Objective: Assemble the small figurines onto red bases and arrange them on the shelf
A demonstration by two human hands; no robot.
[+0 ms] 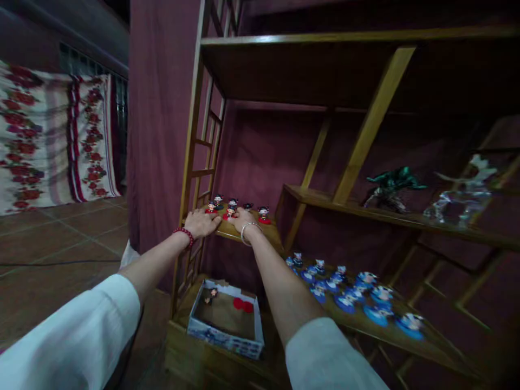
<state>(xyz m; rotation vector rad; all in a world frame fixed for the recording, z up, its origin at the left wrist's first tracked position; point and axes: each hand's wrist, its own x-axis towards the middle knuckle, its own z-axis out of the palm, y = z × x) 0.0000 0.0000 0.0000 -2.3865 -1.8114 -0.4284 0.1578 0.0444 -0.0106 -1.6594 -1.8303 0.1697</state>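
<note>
Both hands reach onto a small upper shelf [231,232] where several little figurines with black hair and red bases stand. My left hand [200,223], with a red bead bracelet, lies with fingers stretched along the shelf's front, just below a figurine [211,206] at the left end. My right hand [245,219], wearing a pale bangle, has its thumb and fingers closed at the side of a front figurine [230,213]; some fingertips are hidden. A figurine [264,214] stands to its right, and a darker one [218,201] is at the back left.
Below sits an open cardboard box [226,333] holding small figurine pieces [211,295] and red discs [242,305]. Several blue-based figurines [346,300] fill a lower right shelf. A green ornament [396,187] and a clear animal ornament [463,192] stand higher. Wooden lattice [203,157] borders the left.
</note>
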